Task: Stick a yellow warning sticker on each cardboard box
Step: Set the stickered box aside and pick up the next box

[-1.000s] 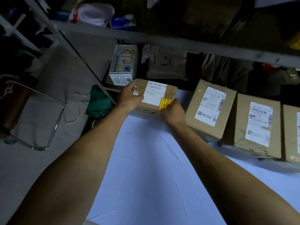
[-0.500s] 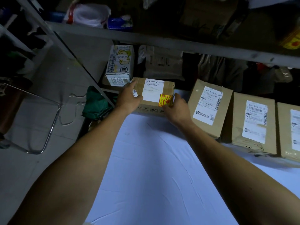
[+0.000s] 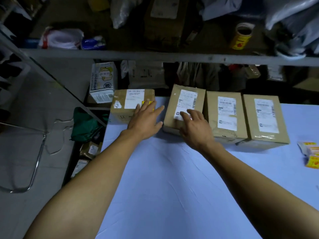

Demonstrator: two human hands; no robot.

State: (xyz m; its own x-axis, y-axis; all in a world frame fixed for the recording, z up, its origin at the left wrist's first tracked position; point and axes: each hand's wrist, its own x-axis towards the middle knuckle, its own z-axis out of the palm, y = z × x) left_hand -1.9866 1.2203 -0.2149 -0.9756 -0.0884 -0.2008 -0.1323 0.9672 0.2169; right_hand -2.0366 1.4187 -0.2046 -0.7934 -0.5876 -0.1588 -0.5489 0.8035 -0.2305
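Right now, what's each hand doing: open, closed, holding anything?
Left hand: open, fingers straight over the stickered cardboard box, holding nothing.
Right hand: open, fingertips on the second cardboard box.

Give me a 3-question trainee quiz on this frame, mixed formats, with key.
1. True or false: the leftmost box already carries a yellow sticker.
2. How many cardboard boxes stand in the row on the table?
3. Multiple choice: the right hand is over A) the second box from the left, B) the spare stickers, C) the yellow roll on the shelf.

Key:
1. True; the left hand partly covers it.
2. Four.
3. A; fingers spread over its white label, holding nothing.
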